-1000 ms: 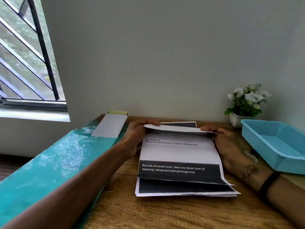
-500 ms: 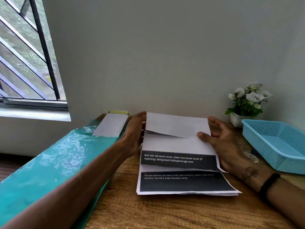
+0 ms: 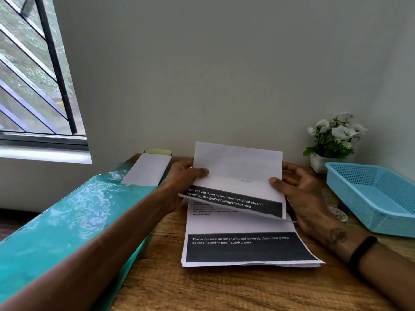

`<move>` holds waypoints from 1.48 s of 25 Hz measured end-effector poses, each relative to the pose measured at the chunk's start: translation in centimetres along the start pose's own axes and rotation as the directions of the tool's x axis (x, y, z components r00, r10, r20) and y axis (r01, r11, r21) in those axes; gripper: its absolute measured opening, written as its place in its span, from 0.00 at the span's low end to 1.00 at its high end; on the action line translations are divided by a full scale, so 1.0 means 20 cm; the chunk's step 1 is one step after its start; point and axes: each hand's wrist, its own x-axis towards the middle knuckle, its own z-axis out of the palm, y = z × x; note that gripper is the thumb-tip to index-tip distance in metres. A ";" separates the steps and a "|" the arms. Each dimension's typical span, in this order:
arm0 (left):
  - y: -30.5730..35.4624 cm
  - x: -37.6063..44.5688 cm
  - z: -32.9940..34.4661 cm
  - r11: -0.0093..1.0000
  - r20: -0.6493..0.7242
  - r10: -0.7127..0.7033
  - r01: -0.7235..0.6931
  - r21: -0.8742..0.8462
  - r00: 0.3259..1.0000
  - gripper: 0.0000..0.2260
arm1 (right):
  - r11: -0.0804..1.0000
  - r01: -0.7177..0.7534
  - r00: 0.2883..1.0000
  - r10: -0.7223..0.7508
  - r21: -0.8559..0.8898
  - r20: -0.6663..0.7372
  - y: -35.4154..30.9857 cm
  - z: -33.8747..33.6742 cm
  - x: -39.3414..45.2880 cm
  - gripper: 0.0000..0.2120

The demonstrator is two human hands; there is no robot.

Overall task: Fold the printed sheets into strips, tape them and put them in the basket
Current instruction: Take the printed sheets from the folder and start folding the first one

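A printed sheet (image 3: pixel 238 176) with a black text band is lifted off the stack, its top part folded over toward me. My left hand (image 3: pixel 183 176) pinches its left edge with the thumb on top. My right hand (image 3: pixel 298 189) grips its right edge, thumb on the paper. Below lies the stack of printed sheets (image 3: pixel 244 245) on the wooden table (image 3: pixel 202 288), the top one showing a dark band near its bottom. The light blue mesh basket (image 3: pixel 372 194) stands at the right, apart from my hands. A roll of tape (image 3: pixel 339 215) lies half hidden beside my right wrist.
A shiny teal board (image 3: pixel 67 221) runs along the table's left side with a white folded paper (image 3: pixel 148 169) and a yellow pad behind it. A small pot of white flowers (image 3: pixel 332 140) stands by the wall at the back right. A barred window is at the left.
The held sheet has come up off the stack and its folded top has risen higher. Both thumbs now press onto the fold. More of the sheet beneath is uncovered.
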 end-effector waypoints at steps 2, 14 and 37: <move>0.01 -0.01 0.00 1.000 -0.017 0.002 -0.002 -0.006 1.000 0.13 | 1.000 0.003 1.000 -0.003 -0.031 0.002 0.00 0.00 0.00 0.16; 0.04 -0.05 0.03 0.994 -0.098 0.062 -0.070 -0.083 0.993 0.08 | 0.998 -0.025 1.000 0.025 0.052 -0.005 -0.04 0.01 -0.02 0.11; 0.07 -0.07 0.01 0.996 -0.007 -0.084 0.084 -0.031 0.996 0.14 | 0.999 -0.028 0.999 0.026 0.044 0.048 0.01 -0.01 -0.01 0.28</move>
